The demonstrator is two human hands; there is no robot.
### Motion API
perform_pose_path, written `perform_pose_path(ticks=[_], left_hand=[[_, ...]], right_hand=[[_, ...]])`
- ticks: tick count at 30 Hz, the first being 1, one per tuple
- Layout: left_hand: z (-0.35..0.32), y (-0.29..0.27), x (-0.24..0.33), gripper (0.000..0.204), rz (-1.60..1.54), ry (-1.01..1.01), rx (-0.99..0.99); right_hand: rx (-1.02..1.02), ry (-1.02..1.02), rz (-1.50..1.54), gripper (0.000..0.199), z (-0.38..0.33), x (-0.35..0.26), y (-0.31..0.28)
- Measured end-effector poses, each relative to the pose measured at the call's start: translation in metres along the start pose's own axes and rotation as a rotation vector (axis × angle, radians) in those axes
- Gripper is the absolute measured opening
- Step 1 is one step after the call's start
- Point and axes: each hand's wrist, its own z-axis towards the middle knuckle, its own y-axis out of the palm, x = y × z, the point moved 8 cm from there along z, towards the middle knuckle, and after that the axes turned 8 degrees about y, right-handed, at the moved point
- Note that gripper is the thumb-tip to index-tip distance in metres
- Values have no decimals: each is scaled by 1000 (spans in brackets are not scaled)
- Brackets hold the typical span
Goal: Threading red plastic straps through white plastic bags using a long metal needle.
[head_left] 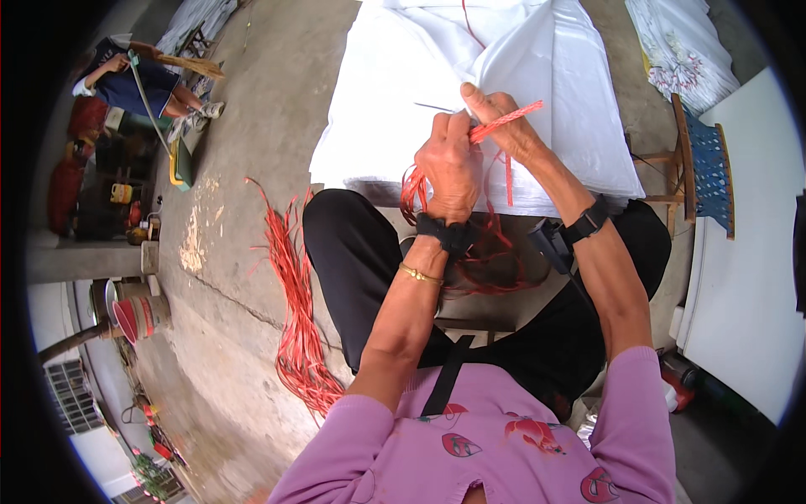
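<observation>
Close together over the near part of the white sheets point(369, 109), my two hands work on red plastic twine point(527, 111). My left hand point(452, 164) is curled into a fist around a bundle of it, and loose strands trail below the wrist. My right hand point(510, 126) presses against the left with its thumb raised. A flat length of twine crosses its fingers and sticks out to the right; those fingers are partly hidden behind the left hand. A thin dark needle-like rod point(432, 107) shows just left of the hands. One red strand lies on the far sheets.
A long bundle of red strands point(294, 311) lies on the concrete floor by my left knee. A wooden stool with blue webbing point(707, 168) stands right. Far left, a person point(138, 80) holds a broom and a dustpan point(180, 164). More white sheets point(684, 50) are piled far right.
</observation>
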Motion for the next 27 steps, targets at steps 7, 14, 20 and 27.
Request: perform_pose_path(ticks=[7, 14, 20, 27], left_hand=[[-11, -41, -37, 28, 122, -246, 115], [-25, -39, -75, 29, 173, -297, 83], [-15, -24, -26, 49, 169, -185, -43], [6, -3, -36, 36, 312, -54, -182]], right_hand=[[37, 148, 130, 48, 4, -6, -10], [-5, 57, -252, 48, 2, -19, -8], [85, 182, -62, 50, 1, -11, -13], [-3, 345, 208, 47, 2, 20, 5]])
